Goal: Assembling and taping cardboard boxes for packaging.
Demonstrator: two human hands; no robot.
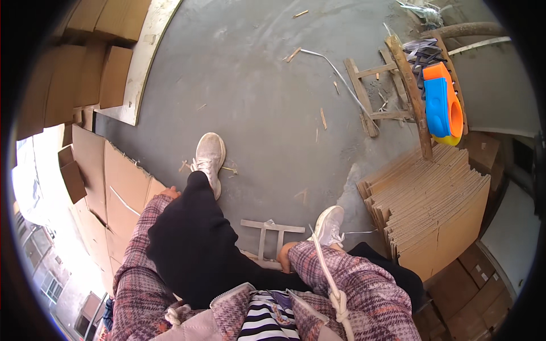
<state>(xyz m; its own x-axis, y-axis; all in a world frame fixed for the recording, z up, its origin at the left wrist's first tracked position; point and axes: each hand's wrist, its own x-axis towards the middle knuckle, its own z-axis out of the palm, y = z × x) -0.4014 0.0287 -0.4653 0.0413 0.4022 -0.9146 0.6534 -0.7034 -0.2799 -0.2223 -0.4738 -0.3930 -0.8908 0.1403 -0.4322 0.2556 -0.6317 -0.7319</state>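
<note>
My left hand [170, 192] is beside my left knee, at the edge of a large upright cardboard sheet [122, 179]. Most of its fingers are hidden, so its grip cannot be made out. Between my legs, my right hand [285, 256] reaches down with curled fingers at a low wooden stool [272, 227]. It seems to grip the stool's frame, though the sleeve and leg cover part of the hand. The stool's crossbar and legs show on the floor between my shoes.
At the right stands a stack of flat cardboard [426, 210]. Behind it a wooden frame [409, 91] bears a blue and orange plastic piece [438, 105]. Cardboard boxes [85, 68] fill the far left. Wood scraps [323, 118] and a pale strap [335, 71] lie on the concrete floor [250, 85].
</note>
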